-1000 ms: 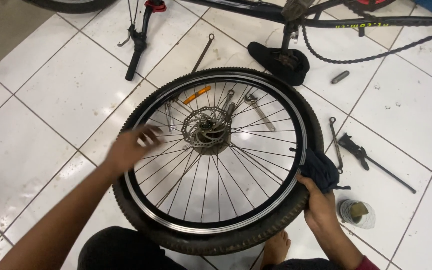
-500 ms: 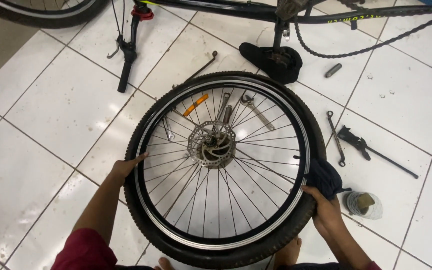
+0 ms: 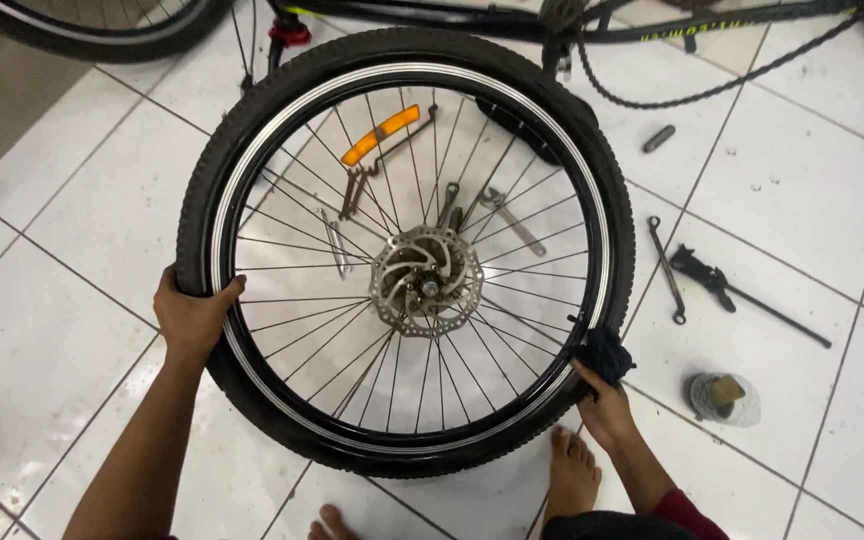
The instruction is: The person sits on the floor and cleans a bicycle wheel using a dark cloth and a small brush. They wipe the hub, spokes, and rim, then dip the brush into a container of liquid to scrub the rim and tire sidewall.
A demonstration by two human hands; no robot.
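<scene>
1. Since the earlier frame, the bicycle wheel (image 3: 407, 250) has come up closer to you, and your left hand (image 3: 190, 318) has shifted onto the tyre's left side.
2. Your left hand is clamped on the tyre, with the thumb over the rim's edge.
3. Your right hand (image 3: 607, 410) presses a dark blue rag (image 3: 607, 352) against the lower-right rim; its fingers are closed on the rag.
4. The wheel sits tilted above the white tiled floor (image 3: 72, 250), with its disc rotor (image 3: 425, 282) facing you and an orange reflector (image 3: 380, 135) among the upper spokes.
5. On the floor to the right lie a wrench (image 3: 666, 268), a black kickstand (image 3: 742, 292) and a small round tin (image 3: 722, 397).
6. Your bare foot (image 3: 572, 475) rests just below the tyre.
</scene>
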